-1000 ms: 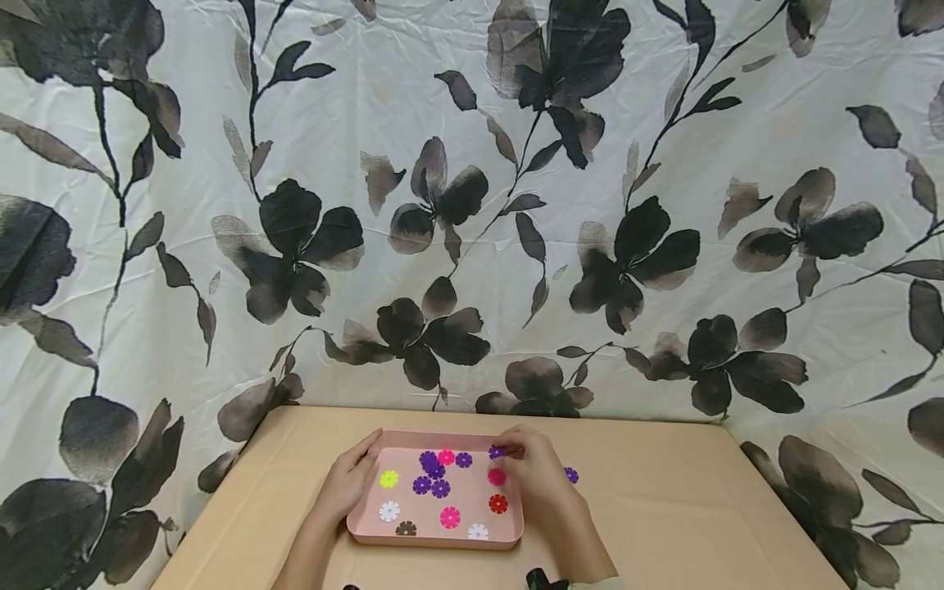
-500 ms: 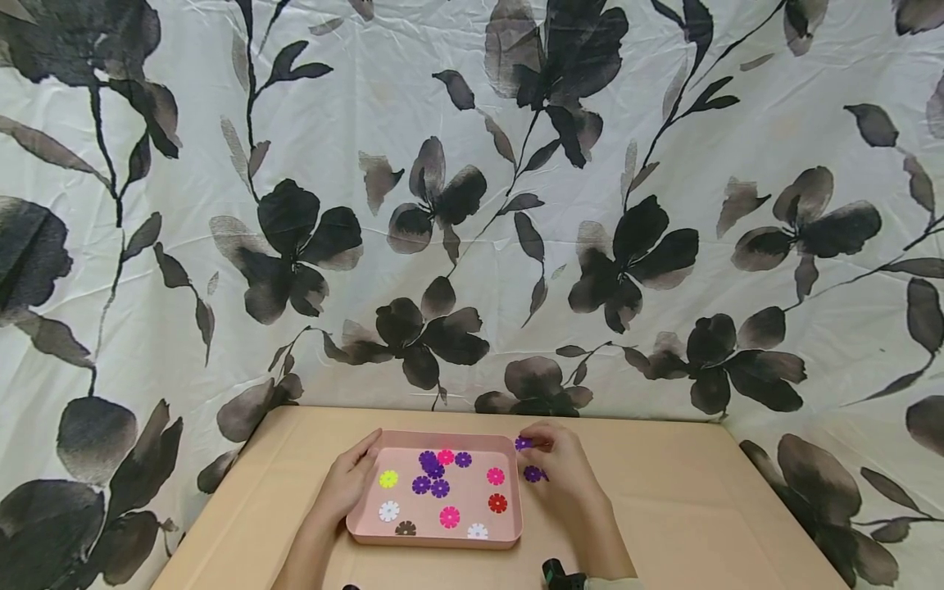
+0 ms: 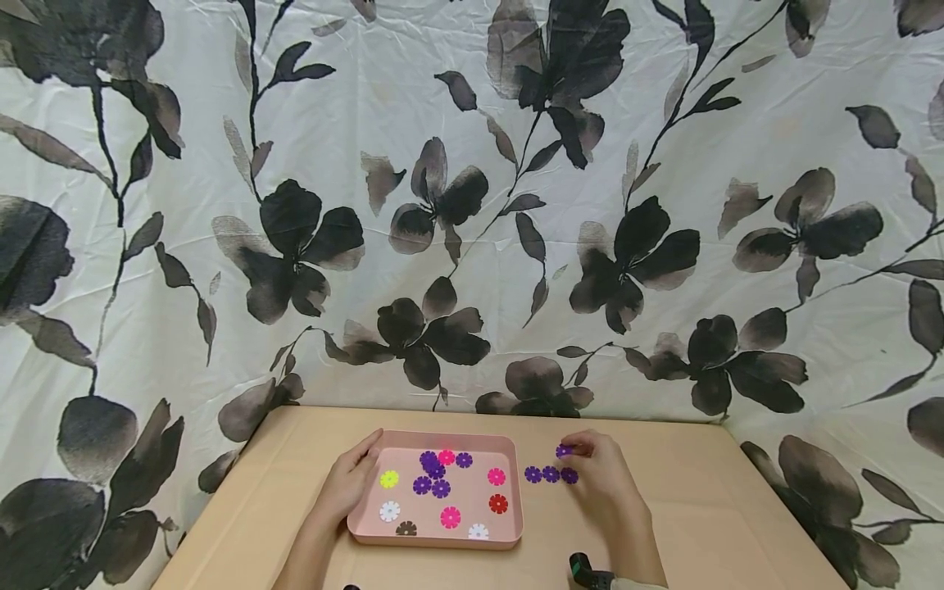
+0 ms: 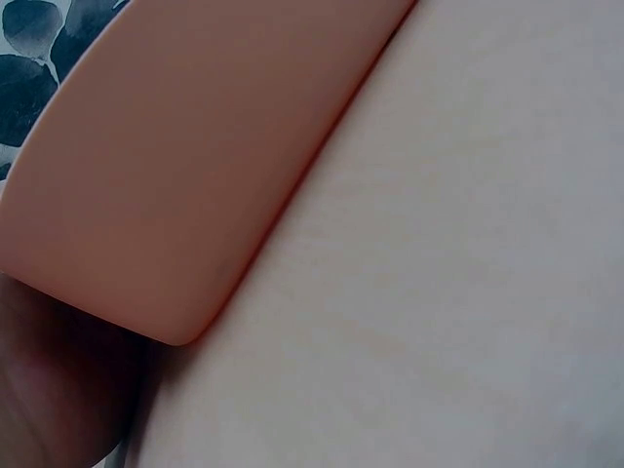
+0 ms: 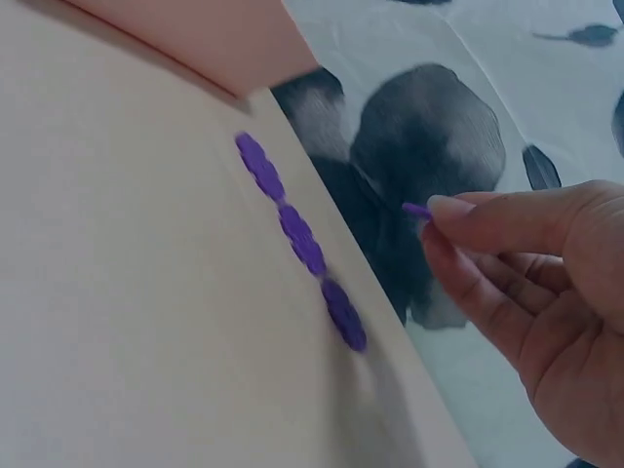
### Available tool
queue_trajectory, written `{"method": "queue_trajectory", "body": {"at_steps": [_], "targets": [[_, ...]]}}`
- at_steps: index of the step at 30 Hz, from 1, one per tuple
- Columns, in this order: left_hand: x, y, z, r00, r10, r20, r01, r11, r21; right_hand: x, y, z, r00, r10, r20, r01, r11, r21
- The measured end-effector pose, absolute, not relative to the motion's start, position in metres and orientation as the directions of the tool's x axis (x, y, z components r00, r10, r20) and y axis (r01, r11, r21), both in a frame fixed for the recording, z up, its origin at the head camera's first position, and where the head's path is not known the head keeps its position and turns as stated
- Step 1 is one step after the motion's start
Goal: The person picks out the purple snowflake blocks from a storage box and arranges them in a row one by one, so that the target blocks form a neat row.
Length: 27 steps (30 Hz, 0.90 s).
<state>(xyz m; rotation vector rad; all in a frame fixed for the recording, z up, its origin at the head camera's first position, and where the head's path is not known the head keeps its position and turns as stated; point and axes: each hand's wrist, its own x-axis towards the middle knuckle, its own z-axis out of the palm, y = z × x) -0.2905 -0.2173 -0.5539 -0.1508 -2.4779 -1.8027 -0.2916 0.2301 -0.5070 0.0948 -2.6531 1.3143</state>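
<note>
My left hand (image 3: 351, 477) grips the left end of a shallow pink tray (image 3: 354, 524), seen from outside in the left wrist view. Several flower-shaped notched discs lie in the tray: a purple cluster (image 3: 433, 465), plus pink, yellow, white, brown and red ones. Right of the tray, my right hand (image 3: 606, 475) pinches one purple notched disc (image 3: 563, 451) between thumb and fingertips. In the right wrist view that disc (image 5: 416, 210) is edge-on, raised above the tabletop. Three more purple discs (image 3: 551, 474) lie flat in a row on the table, just in front of this hand.
The tan table (image 3: 701, 508) ends at a far edge against a white cloth (image 3: 516, 270) printed with dark flowers. A small dark object (image 3: 351, 587) shows at the bottom of the head view. A black wrist device (image 3: 590, 574) sits by the right sleeve.
My right hand has moved right, from over the tray's far right corner to above the table, carrying the purple disc. The row of three discs has come into sight. Left hand and tray stay put.
</note>
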Motion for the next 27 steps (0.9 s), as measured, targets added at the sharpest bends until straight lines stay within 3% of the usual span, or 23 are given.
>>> {"method": "queue_trajectory", "body": {"at_steps": [9, 27], "targets": [[-0.291, -0.217, -0.555, -0.992, 0.028, 0.123, 0.126, 0.326, 0.937, -0.284, 0.257, -0.512, -0.995, 0.067, 0.078, -0.021, 0.611, -0.792], [-0.292, -0.218, -0.557, -0.992, 0.029, 0.12, 0.123, 0.331, 0.935, -0.28, 0.262, -0.518, -0.999, 0.051, 0.006, 0.028, 0.645, -0.764]]}}
